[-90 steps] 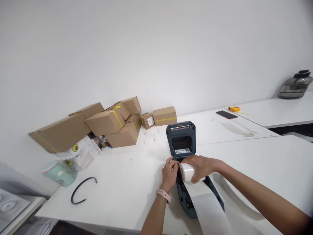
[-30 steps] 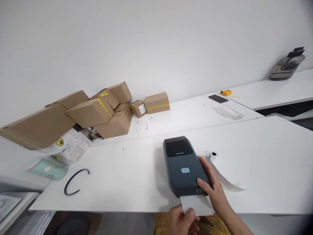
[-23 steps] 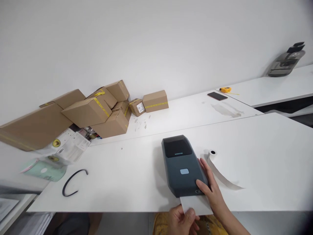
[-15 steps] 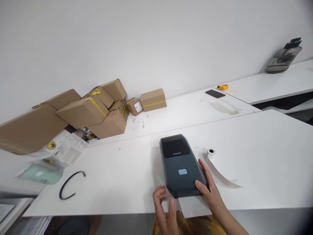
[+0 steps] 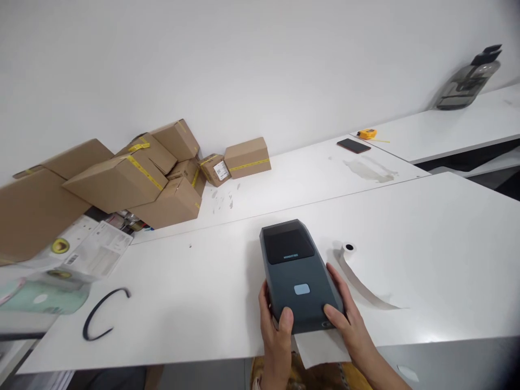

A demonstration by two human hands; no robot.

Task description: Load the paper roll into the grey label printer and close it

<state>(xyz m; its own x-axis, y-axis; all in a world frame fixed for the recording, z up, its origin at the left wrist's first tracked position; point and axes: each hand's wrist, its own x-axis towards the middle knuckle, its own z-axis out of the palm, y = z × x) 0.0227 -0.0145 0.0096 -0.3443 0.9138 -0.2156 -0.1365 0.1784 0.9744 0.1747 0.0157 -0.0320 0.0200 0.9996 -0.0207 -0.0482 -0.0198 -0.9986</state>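
Note:
A dark grey label printer (image 5: pixel 296 273) lies closed on the white table (image 5: pixel 203 292), near its front edge. White label paper (image 5: pixel 320 349) sticks out of its front slot and hangs over the table edge. My left hand (image 5: pixel 274 325) grips the printer's front left corner, thumb on top. My right hand (image 5: pixel 345 319) grips the front right corner, thumb on the lid. A nearly spent paper roll with a loose strip (image 5: pixel 357 273) lies just right of the printer.
Several cardboard boxes (image 5: pixel 134 173) with yellow tape are piled at the back left, with papers and a green roll (image 5: pixel 44 295) beside them. A black curved cable (image 5: pixel 101 314) lies at the left. A phone (image 5: pixel 353 145) and yellow tape measure (image 5: pixel 366 133) rest on the far table.
Three seconds ago the printer was open with a roll in my right hand; it is now closed. My left hand let go of the paper tab and moved onto the printer's left corner.

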